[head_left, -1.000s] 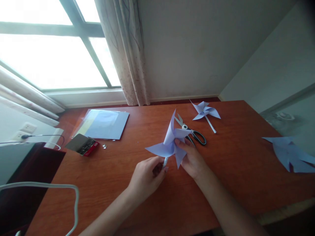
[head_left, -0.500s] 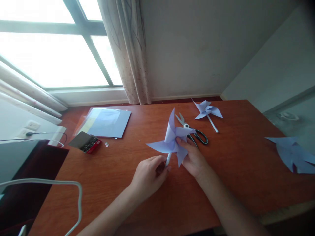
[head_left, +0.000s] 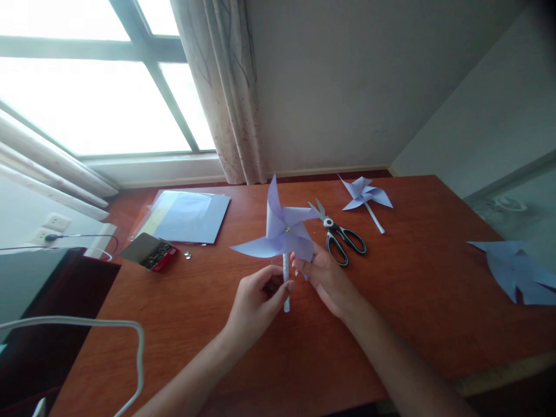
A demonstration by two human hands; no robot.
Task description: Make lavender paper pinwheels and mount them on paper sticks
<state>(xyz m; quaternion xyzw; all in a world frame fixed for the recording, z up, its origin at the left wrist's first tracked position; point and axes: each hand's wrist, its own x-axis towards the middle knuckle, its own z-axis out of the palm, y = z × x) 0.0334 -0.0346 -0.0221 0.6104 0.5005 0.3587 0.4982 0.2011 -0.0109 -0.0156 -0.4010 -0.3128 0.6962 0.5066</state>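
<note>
A: Where is the paper pinwheel [head_left: 278,237]?
B: Held over the desk [head_left: 434,278], about mid-view, vanes up, stick near vertical in view. A small shiny pin head [head_left: 287,229] shows at the hub.
A: State of the left hand [head_left: 256,301]?
B: Clamped: thumb and fingers pinch the white stick [head_left: 286,263] below the vanes. The stick's lower end projects past the thumb.
A: And the right hand [head_left: 328,281]?
B: Fingers half curled, near the stick, at the lower-right vane. Contact with the vane: cannot tell. The two hands are near each other, apart.
A: Surroundings?
B: Scissors [head_left: 329,222], tips parted, beyond the right hand. Second pinwheel [head_left: 360,194] lies farther back. Cut paper [head_left: 512,269] at the right. Left side: flat sheets [head_left: 191,217], a dark-and-red box [head_left: 152,253], small shiny pieces [head_left: 187,255] just beside the box.
</note>
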